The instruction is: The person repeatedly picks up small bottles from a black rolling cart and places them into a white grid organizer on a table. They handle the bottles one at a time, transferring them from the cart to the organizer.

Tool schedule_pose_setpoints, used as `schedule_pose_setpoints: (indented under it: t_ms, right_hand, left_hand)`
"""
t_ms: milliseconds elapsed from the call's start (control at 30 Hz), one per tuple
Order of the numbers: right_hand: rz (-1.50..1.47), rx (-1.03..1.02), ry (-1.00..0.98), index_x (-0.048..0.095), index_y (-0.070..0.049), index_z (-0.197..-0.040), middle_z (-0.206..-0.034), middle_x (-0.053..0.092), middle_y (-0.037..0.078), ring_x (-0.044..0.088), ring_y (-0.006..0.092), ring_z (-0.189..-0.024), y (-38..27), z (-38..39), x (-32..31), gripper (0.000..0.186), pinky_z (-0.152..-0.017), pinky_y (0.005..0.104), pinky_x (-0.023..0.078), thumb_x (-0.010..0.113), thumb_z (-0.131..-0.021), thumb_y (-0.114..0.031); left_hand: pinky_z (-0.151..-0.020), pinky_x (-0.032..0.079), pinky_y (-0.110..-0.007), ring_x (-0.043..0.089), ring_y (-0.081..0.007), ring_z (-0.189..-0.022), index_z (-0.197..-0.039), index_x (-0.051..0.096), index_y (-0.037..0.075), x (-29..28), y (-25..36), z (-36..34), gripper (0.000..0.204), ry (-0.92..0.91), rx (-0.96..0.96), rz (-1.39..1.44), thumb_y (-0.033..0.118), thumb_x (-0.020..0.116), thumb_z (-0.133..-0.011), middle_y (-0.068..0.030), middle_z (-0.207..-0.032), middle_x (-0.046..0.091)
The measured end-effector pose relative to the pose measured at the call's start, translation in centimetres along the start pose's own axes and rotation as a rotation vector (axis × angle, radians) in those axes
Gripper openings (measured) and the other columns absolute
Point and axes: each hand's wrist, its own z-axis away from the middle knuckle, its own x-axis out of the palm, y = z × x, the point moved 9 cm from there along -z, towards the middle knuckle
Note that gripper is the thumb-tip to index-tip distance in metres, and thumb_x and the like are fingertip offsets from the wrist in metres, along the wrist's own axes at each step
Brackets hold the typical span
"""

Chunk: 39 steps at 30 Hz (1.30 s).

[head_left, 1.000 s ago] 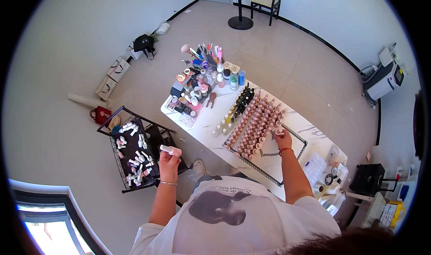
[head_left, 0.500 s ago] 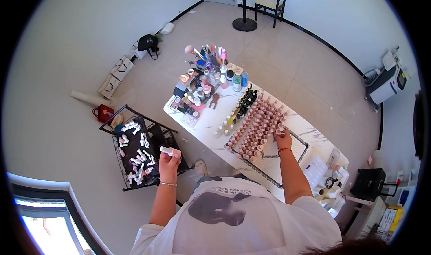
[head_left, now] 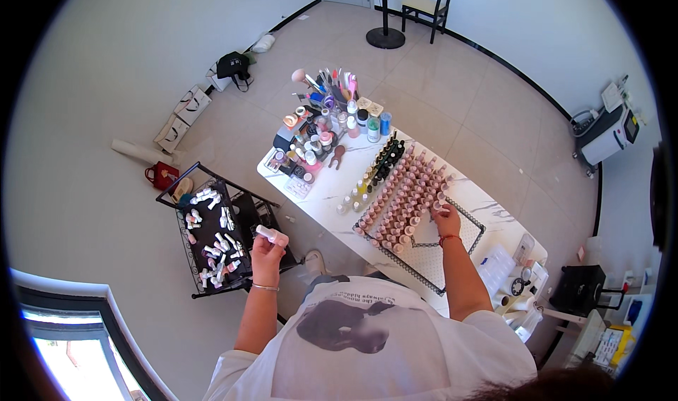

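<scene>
My left hand (head_left: 266, 250) grips a small white tube (head_left: 270, 234) above the black cart (head_left: 212, 235), my right hand (head_left: 446, 219) pinches a pink bottle (head_left: 438, 205) among the bottle rows (head_left: 402, 200) on the white table (head_left: 332, 189).

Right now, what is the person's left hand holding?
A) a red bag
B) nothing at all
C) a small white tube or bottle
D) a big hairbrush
C: the left hand grips a small white tube or bottle above the black cart, while the right hand rests among the pink bottles on the white table.
</scene>
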Motion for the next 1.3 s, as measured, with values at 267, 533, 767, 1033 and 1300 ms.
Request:
schedule_pose_setpoints:
  t_ms: [267,533,767,1033,1300]
  right_hand:
    - [-0.276,-0.233,-0.102,0.064,-0.003,-0.106,-0.082,0.064,0.002,0.06,0.0102,-0.07,-7.9,8.1,-0.7,0.014,-0.064,0.0237,0.05,0.065,-0.094,-0.01]
    - [-0.251,-0.535,-0.865,0.07,-0.006,-0.106,-0.088,0.068,0.003,0.059,0.0107,-0.074,-23.6,20.5,4.0,0.025,-0.067,0.0251,0.048,0.078,-0.084,-0.014]
    - [-0.138,-0.588,-0.828,0.071,-0.006,-0.102,-0.088,0.071,0.008,0.066,0.0193,-0.077,-25.8,20.8,2.1,0.024,-0.07,0.0305,0.052,0.079,-0.079,-0.009]
    - [0.331,-0.7,-0.181,0.068,-0.006,-0.094,-0.087,0.069,0.013,0.067,0.0302,-0.076,-21.4,12.5,-5.7,0.017,-0.066,0.0391,0.054,0.075,-0.081,-0.015]
    - [0.692,-0.579,-0.215,0.069,-0.005,-0.087,-0.083,0.068,0.016,0.067,0.034,-0.074,-13.5,6.1,-3.6,0.015,-0.068,0.0442,0.054,0.072,-0.081,-0.019]
  left_hand:
    - [-0.085,0.052,-0.028,0.064,-0.0133,-0.094,-0.129,0.058,0.001,6.0,0.6,2.2,0.046,-0.426,0.012,-0.177,0.004,0.074,-0.086,-0.0061,-0.108,0.067]
    - [-0.075,0.048,-0.031,0.061,-0.0199,-0.083,-0.119,0.069,0.006,16.9,5.6,6.2,0.042,-0.905,0.296,-0.67,0.015,0.08,-0.08,-0.0072,-0.097,0.066]
    - [-0.082,0.051,-0.032,0.063,-0.0206,-0.093,-0.146,0.045,0.009,18.0,4.3,6.0,0.074,-0.906,0.289,-0.641,0.008,0.078,-0.08,-0.0091,-0.113,0.063]
    - [-0.083,0.053,-0.035,0.066,-0.0224,-0.097,-0.16,0.01,0.012,10.9,3.8,2.5,0.096,-0.558,0.178,-0.711,0.007,0.071,-0.085,-0.013,-0.131,0.057]
    - [-0.079,0.053,-0.031,0.066,-0.02,-0.091,-0.16,0.008,0.011,6.6,4.0,1.5,0.093,-0.445,0.123,-0.715,0.002,0.064,-0.086,-0.0136,-0.123,0.06]
